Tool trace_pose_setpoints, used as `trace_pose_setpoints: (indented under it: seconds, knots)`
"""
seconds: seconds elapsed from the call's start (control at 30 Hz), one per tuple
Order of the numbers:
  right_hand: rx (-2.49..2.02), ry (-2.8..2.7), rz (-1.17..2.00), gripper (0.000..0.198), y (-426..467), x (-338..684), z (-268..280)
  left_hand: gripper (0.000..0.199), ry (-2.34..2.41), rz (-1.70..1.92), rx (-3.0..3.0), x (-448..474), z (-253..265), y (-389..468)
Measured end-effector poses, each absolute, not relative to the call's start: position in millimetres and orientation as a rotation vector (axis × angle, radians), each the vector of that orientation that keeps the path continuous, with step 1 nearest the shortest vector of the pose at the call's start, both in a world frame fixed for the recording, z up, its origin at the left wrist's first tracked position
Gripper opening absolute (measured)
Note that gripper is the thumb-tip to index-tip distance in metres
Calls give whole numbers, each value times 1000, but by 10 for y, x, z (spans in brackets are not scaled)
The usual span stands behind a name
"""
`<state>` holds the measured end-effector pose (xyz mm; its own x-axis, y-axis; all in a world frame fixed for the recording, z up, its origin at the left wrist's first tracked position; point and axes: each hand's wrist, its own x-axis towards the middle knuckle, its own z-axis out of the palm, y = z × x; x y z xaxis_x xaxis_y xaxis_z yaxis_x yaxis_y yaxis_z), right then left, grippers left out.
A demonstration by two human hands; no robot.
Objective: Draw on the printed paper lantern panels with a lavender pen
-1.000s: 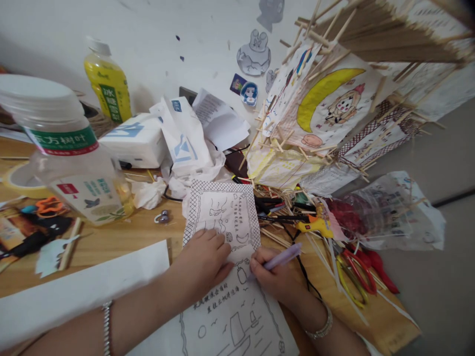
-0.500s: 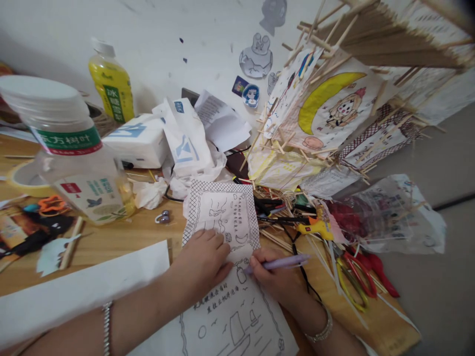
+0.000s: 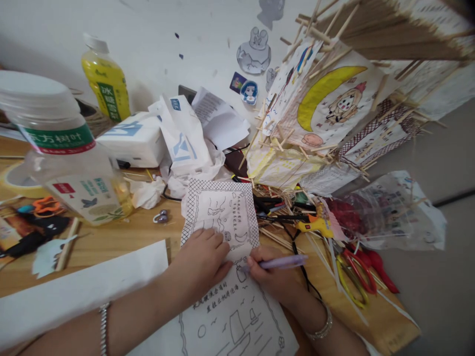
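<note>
Head view: wooden table against a white wall with stickers, grey floor at right. Heavy clutter: clear plastic jar near left, yellow drink bottle behind it, white box, crumpled papers, bamboo-stick lantern frames with coloured drawings at upper right, red and yellow scissors at right edge of table.

Line-drawing sheet at centre, long axis running from near edge away toward wall, tilted slightly left; lower corner cut off by frame edge.

Left hand flat, palm down, pressing sheet, fingers together. Right hand closed around purple pen; pen long axis near horizontal, tip pointing left onto sheet, just beside left fingertips. Hands near each other, not touching.

Pen tip contact hard to make out. 2 wrists with bracelets; forearms cut off at bottom. Drawing partly hidden under left hand.
</note>
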<state>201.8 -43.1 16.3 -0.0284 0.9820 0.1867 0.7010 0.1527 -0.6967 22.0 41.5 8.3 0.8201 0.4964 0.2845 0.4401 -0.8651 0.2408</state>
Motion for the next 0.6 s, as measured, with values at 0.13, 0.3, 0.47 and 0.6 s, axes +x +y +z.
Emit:
trace_pose_setpoints:
  seconds: [0.13,0.3,0.47,0.6]
  knots:
    - [-1625,-1773,579,34,-441,2027,156,12,735,516,2837,225,68,414]
    - [-1610,-1760,603,35,-431,2022,165,12,737,532,2829,224,55,410]
    - [-1628,-1733,628,32,-427,2009,180,12,727,522,2830,221,72,409]
    - [-1637,-1656,739,29,-430,2006,162,13,736,522,2831,224,63,409]
